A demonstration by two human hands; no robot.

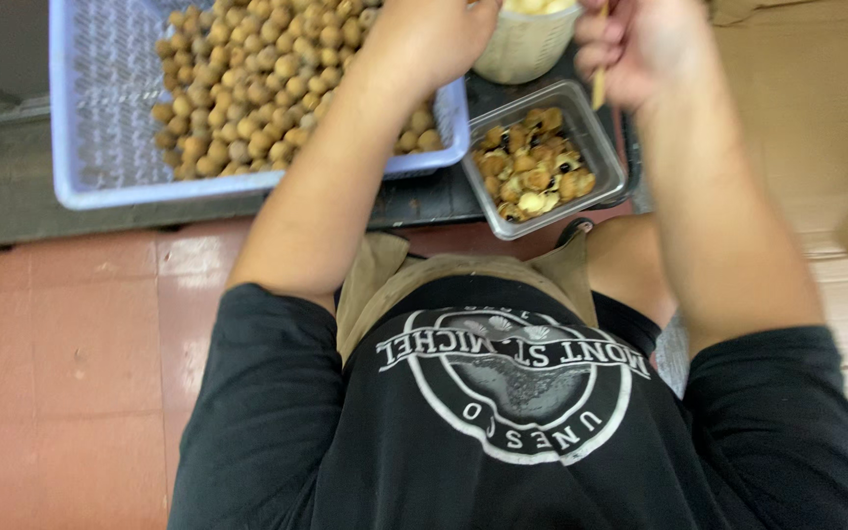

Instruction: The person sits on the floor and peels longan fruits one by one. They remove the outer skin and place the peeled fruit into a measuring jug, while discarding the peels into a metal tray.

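Reddish tiled floor (61,393) below, dark low bench above it. Lilac mesh basket (100,118) of small round brown fruits (247,88) sits under the left hand (434,34); fingers curled, though what they pinch is cut off by the frame. Below and between the hands: clear tub of husks (542,162). Pale cup (522,44) just left of the right hand (640,44), which is closed round a thin wooden stick (599,88).

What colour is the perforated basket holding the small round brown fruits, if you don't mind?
Pale lavender-blue; the basket shows best in the head view.
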